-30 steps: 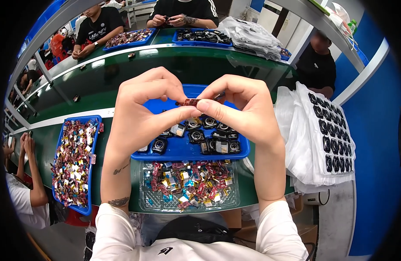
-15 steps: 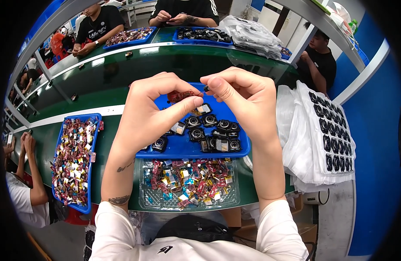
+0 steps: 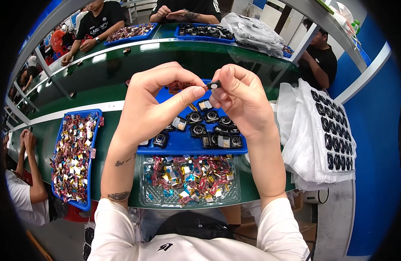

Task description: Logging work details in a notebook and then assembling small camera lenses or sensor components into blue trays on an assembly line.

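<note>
Between the thumb and fingers of my left hand (image 3: pixel 152 102) is a small red circuit board (image 3: pixel 178 86), partly covered by the hand. My right hand (image 3: pixel 248 100) pinches a small black rectangular part (image 3: pixel 214 85) with a pale round spot. The two pieces sit close together at my left fingertips; whether a wire joins them is too small to tell. Below my hands lies a blue tray (image 3: pixel 183 149) with several black watch-like modules (image 3: pixel 198 130). Nearer to me, a clear plastic tray (image 3: pixel 146 193) holds a heap of red boards with white, yellow and blue pieces.
At the left stands a long blue tray (image 3: pixel 96 130) piled with boards. White foam sheets (image 3: pixel 296 143) carrying rows of black modules are stacked at right. Across the green conveyor (image 3: pixel 165 58), co-workers sit by blue trays and bagged sheets (image 3: pixel 252 32). Metal posts frame the bench.
My right hand has turned, so the black part's spotted face now shows. Both pieces are closer together. Across the belt, the co-worker at the far left has shifted a hand outward.
</note>
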The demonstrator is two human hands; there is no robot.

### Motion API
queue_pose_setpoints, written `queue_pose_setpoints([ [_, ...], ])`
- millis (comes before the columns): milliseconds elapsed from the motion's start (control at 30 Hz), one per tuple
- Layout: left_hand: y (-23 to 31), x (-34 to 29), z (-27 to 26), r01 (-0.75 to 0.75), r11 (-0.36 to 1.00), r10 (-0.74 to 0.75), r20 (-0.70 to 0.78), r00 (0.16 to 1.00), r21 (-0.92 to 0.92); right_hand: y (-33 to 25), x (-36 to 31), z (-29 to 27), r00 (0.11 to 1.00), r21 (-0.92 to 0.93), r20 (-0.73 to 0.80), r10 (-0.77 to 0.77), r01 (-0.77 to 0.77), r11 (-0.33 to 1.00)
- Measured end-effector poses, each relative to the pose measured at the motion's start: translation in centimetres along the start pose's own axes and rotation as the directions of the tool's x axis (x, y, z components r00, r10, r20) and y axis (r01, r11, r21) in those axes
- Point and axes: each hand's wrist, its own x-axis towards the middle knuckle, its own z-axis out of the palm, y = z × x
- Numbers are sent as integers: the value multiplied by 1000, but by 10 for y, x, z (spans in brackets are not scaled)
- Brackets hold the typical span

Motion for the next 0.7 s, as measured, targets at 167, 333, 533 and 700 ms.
queue_pose_setpoints([
  [167, -4, 0, -2, -146, 989, 141, 133, 981, 29, 4, 3, -6, 968, 204, 188, 166, -204, 958],
  [333, 5, -2, 0, 31, 999, -32, 7, 999, 26, -2, -1, 6, 999, -160, -12, -43, 41, 986],
  [533, 6, -4, 2, 113, 993, -114, -53, 992, -15, 6, 0, 14, 867, -564, 33, -497, 426, 707],
  [700, 5, -3, 5, 116, 992, -121, -92, 988, -54, 2, 0, 11, 772, -734, 178, -610, 517, 440],
])
